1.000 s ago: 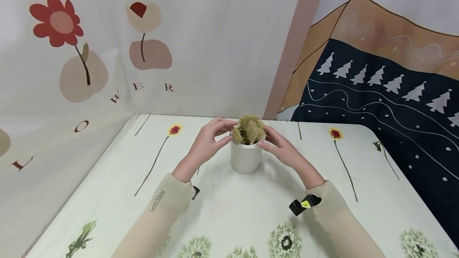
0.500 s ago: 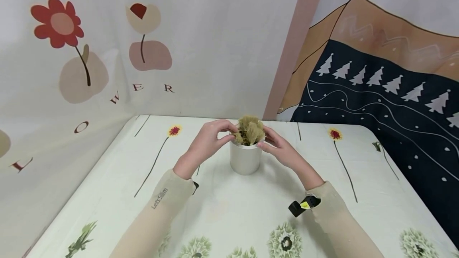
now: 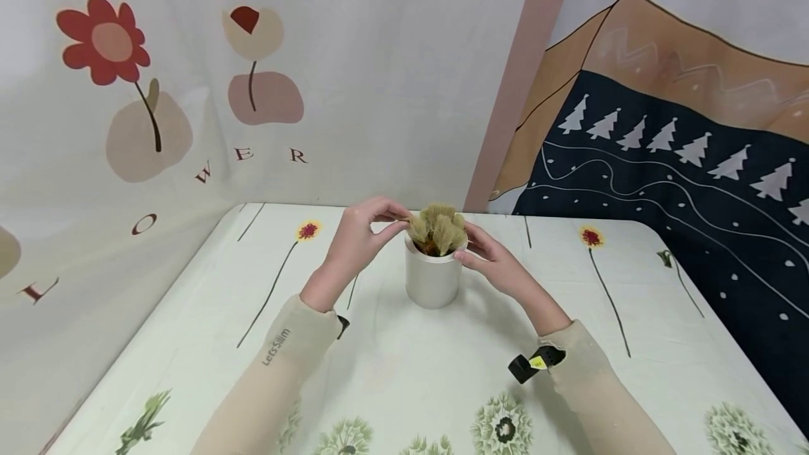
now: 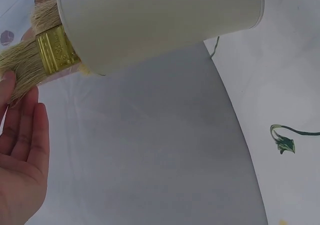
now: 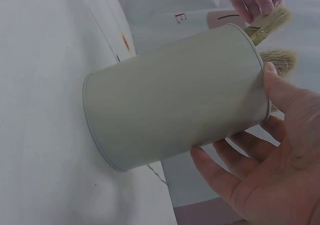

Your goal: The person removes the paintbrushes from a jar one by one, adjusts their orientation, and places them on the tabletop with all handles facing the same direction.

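Note:
A white cylindrical pot stands on the table with paintbrushes in it, bristles up. My left hand pinches the pale bristles of one paintbrush at the pot's left side. In the left wrist view this paintbrush shows its gold ferrule partly above the rim; its handle is hidden inside the pot. My right hand holds the pot at the upper right, thumb at the rim and fingers around the side. A second brush head sits near that thumb in the right wrist view.
A white tablecloth printed with flowers covers the table. Behind it hangs a pale curtain with flower prints, and at the right a dark cloth with white trees.
My left hand has risen and shifted slightly left, from fingers low at the rim to pinching a brush's bristles. My right hand and the pot have stayed in place.

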The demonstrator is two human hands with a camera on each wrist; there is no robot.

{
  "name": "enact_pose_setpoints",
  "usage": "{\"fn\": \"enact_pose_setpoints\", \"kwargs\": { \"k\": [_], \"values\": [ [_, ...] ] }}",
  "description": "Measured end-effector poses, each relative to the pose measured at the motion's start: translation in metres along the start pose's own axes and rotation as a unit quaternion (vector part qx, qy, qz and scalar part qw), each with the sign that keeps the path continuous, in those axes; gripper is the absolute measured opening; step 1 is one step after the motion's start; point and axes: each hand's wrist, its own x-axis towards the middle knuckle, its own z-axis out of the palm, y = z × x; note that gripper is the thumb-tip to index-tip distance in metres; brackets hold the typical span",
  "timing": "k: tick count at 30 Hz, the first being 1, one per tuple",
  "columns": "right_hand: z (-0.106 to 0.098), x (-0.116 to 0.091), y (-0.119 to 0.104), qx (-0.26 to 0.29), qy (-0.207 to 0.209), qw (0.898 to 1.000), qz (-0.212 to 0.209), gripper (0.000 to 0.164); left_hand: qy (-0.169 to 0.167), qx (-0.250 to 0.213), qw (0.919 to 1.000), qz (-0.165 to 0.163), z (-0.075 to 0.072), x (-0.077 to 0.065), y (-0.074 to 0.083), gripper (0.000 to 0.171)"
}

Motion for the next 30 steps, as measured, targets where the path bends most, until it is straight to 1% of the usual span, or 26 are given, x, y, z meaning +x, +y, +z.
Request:
{"fn": "enact_pose_setpoints", "kwargs": {
  "k": [4,10,13,17,20,30],
  "values": [
    [0.0,0.0,0.001,0.002,0.0,1.0,0.001,0.067,0.025,-0.016,0.9996,-0.005,-0.004,0.001,0.001,0.012],
    [0.0,0.0,0.001,-0.002,0.003,1.0,0.008,0.067,0.063,-0.049,0.9968,0.006,-0.009,0.004,0.0,0.011],
    [0.0,0.0,0.001,-0.001,0.003,1.0,0.009,0.067,0.07,-0.063,0.9955,-0.002,-0.013,0.005,0.001,0.012],
    [0.0,0.0,0.001,-0.001,0.003,1.0,0.009,0.068,0.074,-0.071,0.9945,-0.022,-0.018,0.006,0.002,0.012],
    [0.0,0.0,0.002,-0.002,0.003,1.0,0.01,0.068,0.08,-0.078,0.9933,-0.03,-0.022,0.006,0.002,0.013],
    [0.0,0.0,0.003,-0.006,0.003,1.0,0.015,0.068,0.117,-0.106,0.9868,-0.037,-0.035,0.012,0.004,0.013]
  ]
}}
